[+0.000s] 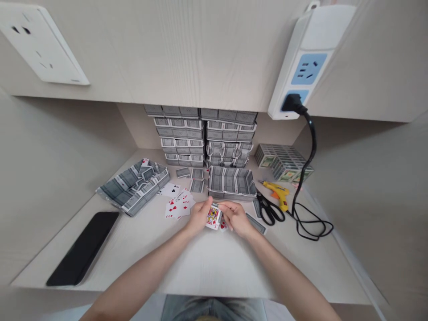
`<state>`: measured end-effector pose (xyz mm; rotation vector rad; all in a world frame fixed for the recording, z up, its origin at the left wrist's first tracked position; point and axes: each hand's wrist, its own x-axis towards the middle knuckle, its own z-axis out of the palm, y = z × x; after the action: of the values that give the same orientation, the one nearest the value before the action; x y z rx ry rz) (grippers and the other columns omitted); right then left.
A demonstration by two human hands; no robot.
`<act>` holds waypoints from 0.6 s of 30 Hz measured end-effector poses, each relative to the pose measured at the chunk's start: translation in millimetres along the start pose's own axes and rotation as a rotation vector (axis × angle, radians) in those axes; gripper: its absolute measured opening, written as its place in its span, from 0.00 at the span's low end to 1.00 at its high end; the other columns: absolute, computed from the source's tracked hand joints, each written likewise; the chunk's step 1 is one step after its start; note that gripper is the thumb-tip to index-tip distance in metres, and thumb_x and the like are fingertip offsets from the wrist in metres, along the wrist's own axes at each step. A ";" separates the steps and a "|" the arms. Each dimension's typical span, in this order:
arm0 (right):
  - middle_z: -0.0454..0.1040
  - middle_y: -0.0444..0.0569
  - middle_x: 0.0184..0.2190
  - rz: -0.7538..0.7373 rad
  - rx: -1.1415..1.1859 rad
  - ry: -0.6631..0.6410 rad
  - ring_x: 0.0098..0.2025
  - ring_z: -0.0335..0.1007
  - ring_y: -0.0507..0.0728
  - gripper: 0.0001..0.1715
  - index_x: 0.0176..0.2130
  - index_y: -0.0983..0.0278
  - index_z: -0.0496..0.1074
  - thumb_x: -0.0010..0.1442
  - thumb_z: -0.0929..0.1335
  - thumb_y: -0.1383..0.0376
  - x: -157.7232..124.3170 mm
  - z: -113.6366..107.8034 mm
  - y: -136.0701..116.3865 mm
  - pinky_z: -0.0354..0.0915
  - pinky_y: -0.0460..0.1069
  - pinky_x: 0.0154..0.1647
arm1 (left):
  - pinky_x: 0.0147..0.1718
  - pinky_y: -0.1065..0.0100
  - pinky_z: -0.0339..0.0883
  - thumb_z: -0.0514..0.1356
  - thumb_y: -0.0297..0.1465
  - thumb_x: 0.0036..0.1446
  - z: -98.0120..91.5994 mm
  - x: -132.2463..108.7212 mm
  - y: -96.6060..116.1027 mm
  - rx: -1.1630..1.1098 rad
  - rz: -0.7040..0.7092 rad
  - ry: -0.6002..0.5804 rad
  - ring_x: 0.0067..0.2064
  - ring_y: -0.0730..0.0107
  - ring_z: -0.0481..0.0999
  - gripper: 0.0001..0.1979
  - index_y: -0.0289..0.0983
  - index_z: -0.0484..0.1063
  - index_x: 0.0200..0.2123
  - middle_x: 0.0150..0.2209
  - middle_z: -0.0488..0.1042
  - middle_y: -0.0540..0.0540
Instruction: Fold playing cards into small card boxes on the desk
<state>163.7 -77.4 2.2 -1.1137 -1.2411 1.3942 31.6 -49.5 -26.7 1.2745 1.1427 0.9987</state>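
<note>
My left hand (199, 215) and my right hand (236, 217) meet over the middle of the desk (207, 263), both closed on a face-up court playing card (213, 217) held between them. A red-pipped card (223, 226) lies just under my right hand. Loose face-up cards (178, 206) with red and black pips lie fanned to the left of my left hand. Right behind my hands sits an open box (232, 183) built from card backs.
Stacked card-back boxes (200, 136) line the back wall. A larger card tray (134, 186) sits left, a black phone (83, 248) lies front left. Scissors (268, 209), a yellow glue gun (278, 191) with black cord and packed card decks (284, 161) are on the right.
</note>
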 end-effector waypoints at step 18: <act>0.55 0.36 0.10 -0.009 -0.035 0.011 0.13 0.45 0.45 0.14 0.24 0.66 0.69 0.50 0.66 0.57 6.5 -1.0 20.0 0.43 0.43 0.13 | 0.19 0.72 0.46 0.45 0.40 0.57 -2.4 -10.1 11.3 0.689 0.406 0.111 0.16 0.77 0.56 0.26 0.35 0.63 0.12 0.11 0.58 0.52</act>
<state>162.2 -72.0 -18.1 -1.1367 -1.2659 1.3627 28.1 -58.2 -14.5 2.0832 1.4091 1.0083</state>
